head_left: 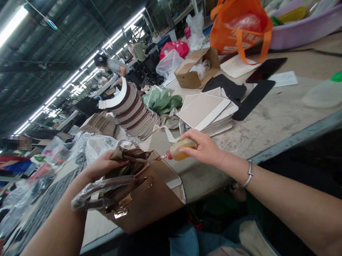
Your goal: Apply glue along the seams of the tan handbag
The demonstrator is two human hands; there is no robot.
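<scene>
My right hand (206, 148) grips a small squeeze bottle (180, 150) of amber glue, its red nozzle pointing at the open top of a tan leather handbag (147, 197). My left hand (104, 165) clutches the brown lining fabric (130, 158) bunched at the bag's mouth. The bag rests at the near edge of the workbench (274, 122). Its handles are wrapped in clear plastic (99, 191) and hang over my left forearm.
A pile of beige panels (204, 110) lies just beyond my right hand. A fanned stack of curved brown-and-white pieces (132, 108), green cloth (162, 101), a cardboard box (195, 68), an orange bag (241, 24), a black phone (265, 70) and other workers farther back.
</scene>
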